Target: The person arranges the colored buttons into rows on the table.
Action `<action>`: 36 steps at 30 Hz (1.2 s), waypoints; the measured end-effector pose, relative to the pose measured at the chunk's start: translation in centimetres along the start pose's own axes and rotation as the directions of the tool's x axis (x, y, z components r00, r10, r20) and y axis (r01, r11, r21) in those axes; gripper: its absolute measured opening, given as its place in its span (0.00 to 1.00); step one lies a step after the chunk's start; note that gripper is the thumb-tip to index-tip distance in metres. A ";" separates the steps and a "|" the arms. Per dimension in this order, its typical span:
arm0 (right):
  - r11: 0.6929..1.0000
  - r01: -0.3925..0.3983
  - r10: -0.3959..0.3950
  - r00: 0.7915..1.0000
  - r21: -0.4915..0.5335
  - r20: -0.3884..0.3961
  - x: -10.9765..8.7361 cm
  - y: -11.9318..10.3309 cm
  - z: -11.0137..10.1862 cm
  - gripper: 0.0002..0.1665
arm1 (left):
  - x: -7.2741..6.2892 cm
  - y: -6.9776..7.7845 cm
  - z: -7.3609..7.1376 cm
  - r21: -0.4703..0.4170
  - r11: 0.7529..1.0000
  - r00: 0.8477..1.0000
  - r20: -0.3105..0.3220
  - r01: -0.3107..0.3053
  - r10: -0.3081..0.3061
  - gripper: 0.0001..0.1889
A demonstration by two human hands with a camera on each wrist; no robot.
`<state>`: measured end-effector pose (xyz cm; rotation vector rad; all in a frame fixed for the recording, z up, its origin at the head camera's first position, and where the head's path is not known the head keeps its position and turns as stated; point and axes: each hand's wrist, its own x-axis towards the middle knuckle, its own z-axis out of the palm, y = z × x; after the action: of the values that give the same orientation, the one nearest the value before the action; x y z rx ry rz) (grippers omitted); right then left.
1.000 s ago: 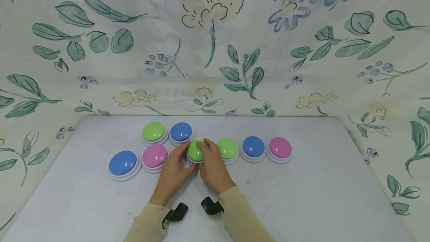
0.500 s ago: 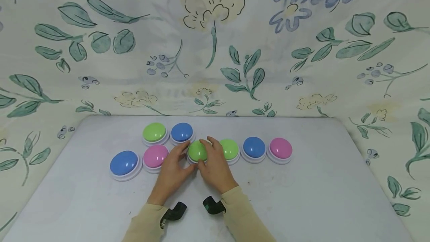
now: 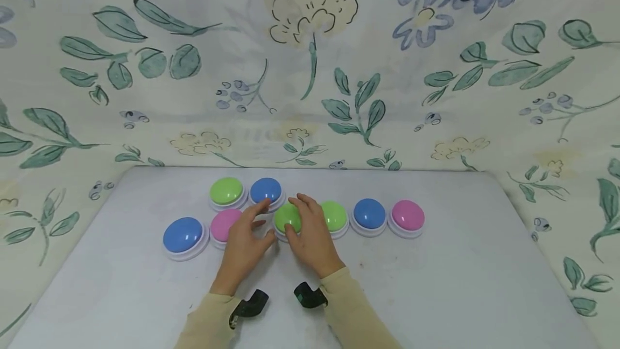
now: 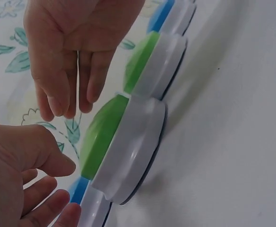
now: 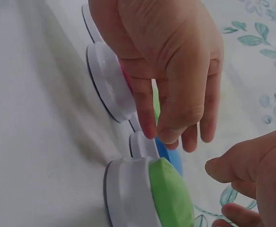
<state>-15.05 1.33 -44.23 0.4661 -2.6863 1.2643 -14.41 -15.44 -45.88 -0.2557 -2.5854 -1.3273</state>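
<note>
A green dome button point(image 3: 288, 218) on a white round base sits at the middle of the table, between the two hands. My left hand point(image 3: 244, 246) is beside its left edge, fingers loosely bent and apart, partly covering the pink button point(image 3: 224, 225). My right hand point(image 3: 312, 236) hovers over its right side; its thumb overlaps the dome in the head view. In the left wrist view, a gap shows between the green button point(image 4: 124, 146) and the right hand's fingertips point(image 4: 57, 106). The right wrist view shows my left hand point(image 5: 164, 71) pointing down, holding nothing.
To the right in a row stand a second green button point(image 3: 334, 216), a blue button point(image 3: 370, 213) and a pink button point(image 3: 408, 215). Behind and left are a green button point(image 3: 226, 191), a blue button point(image 3: 266, 190) and another blue one point(image 3: 182, 235). A floral cloth point(image 3: 232, 128) rises behind the table.
My left hand has drawn back slightly leftward from the green button, its fingers parting more. My right hand has lifted off the dome and stays close to it. The buttons keep their arrangement.
</note>
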 end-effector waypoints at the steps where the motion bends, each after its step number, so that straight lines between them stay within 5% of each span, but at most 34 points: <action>1: 1.000 -0.001 0.001 1.000 0.002 0.000 0.1 0.0 -0.1 0.31 | 0.1 0.0 -0.1 0.003 1.000 1.000 -0.001 0.002 -0.002 0.35; 21: 1.000 0.002 -0.003 0.993 0.002 0.118 4.3 -0.4 -0.3 0.32 | 2.9 0.2 -2.7 0.113 0.994 1.000 0.024 -0.008 0.005 0.36; 36: 0.995 -0.013 0.036 0.970 -0.098 0.239 7.7 -0.4 0.1 0.40 | 5.0 0.0 -3.6 0.260 0.961 0.991 0.067 0.097 -0.118 0.39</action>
<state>-22.18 -0.69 -42.05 0.6119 -2.9451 1.1448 -18.77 -18.09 -42.43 -0.1284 -2.8402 -1.0157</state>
